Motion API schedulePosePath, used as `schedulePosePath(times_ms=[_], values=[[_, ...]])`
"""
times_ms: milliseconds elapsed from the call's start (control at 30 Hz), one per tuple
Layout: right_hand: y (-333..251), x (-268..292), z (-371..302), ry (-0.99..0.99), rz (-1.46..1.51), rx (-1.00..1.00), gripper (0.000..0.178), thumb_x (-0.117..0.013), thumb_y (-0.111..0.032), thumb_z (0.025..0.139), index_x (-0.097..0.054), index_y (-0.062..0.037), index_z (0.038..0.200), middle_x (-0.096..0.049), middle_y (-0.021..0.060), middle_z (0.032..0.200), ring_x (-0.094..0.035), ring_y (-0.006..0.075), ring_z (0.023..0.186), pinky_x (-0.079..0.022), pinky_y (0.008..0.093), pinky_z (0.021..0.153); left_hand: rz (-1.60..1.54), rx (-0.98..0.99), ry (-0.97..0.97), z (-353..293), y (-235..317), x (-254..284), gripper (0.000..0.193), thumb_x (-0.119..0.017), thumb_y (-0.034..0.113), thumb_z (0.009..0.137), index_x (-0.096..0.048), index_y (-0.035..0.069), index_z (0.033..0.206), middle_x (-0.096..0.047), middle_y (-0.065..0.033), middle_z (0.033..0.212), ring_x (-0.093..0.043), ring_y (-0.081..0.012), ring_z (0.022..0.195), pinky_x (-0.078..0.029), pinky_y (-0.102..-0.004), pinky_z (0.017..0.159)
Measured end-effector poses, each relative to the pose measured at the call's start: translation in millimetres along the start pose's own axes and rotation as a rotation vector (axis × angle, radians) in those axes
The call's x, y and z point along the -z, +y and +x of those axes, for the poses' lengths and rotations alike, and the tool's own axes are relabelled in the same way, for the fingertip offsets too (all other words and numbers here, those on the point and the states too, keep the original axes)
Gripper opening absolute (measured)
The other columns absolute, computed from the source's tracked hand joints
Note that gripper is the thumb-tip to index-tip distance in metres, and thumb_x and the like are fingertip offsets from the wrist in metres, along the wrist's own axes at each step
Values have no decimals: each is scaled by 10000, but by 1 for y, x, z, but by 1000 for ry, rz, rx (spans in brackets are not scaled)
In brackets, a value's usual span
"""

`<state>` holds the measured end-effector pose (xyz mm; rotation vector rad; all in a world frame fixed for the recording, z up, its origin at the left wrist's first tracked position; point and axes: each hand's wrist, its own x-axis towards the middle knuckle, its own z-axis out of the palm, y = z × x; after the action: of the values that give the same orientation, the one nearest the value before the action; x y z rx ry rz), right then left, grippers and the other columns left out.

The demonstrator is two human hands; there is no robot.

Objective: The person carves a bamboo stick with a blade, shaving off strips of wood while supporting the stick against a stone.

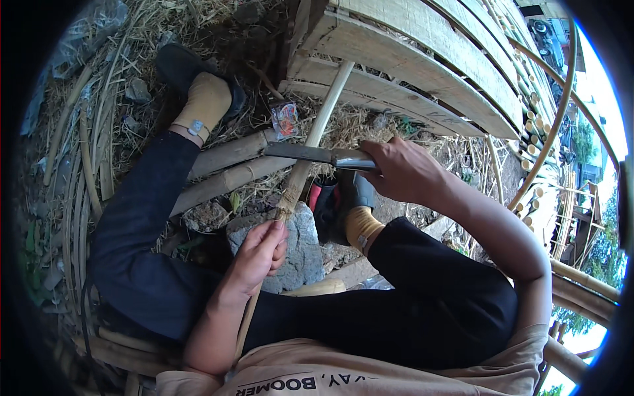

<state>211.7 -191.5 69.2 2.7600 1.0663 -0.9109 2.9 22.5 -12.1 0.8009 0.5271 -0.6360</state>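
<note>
Left hand (261, 254) closed around a long, pale tan bamboo stick (321, 125) at its jointed part, above a rough grey stone block (297, 247); stick slants from near the lap to the far side, its far end at a pale slatted wooden crate (396, 33); right hand (403, 168) grips the silver handle of a dark, flat-bladed metal knife (310, 154); blade crosses over the stick, pointing left; edge contact cannot be told.

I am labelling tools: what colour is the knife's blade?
Dark grey blade, best seen in the head view.
</note>
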Motion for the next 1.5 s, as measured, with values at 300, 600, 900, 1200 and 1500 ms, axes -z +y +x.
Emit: schedulePosePath(times_ms=[300, 600, 900, 1200, 1500], values=[[0, -31, 3, 134, 102, -83, 265, -712, -299, 847, -715, -36, 814, -695, 173, 697, -709, 354, 656, -590, 441, 646, 127, -91, 88, 1, -10, -7, 311, -437, 350, 1103, -438, 161, 856, -283, 96, 611, -221, 3, 450, -144, -206, 396], [24, -54, 10, 255, 55, -71, 176, -678, -152, 711, -720, -43, 843, -680, 220, 716, -695, 402, 699, -575, 480, 670, 394, -313, 196, 7, -37, -8, 319, -406, 302, 1117, -459, 112, 865, -308, 84, 612, -254, -13, 471, -220, -213, 423], [19, -61, 12, 267, 110, -81, 169, -679, -144, 714, -723, -41, 840, -676, 221, 700, -693, 412, 694, -575, 483, 670, 488, -264, 252, 3, -27, -5, 321, -443, 225, 1098, -514, 40, 846, -377, 30, 627, -352, -67, 569, -319, -298, 515], [21, -55, 17, 290, -21, -147, 152, -673, -166, 735, -708, -22, 770, -666, 236, 679, -697, 399, 645, -582, 476, 664, 513, -342, 248, 7, -34, -4, 319, -423, 269, 1114, -482, 91, 855, -315, 81, 622, -268, -10, 489, -236, -214, 434], [63, -46, 23, 380, -6, -255, 153, -636, -105, 742, -708, -6, 834, -681, 245, 718, -698, 423, 688, -580, 489, 692, 426, -306, 208, 6, -34, 0, 311, -419, 272, 1115, -472, 99, 863, -305, 86, 618, -257, -5, 481, -226, -212, 427]])
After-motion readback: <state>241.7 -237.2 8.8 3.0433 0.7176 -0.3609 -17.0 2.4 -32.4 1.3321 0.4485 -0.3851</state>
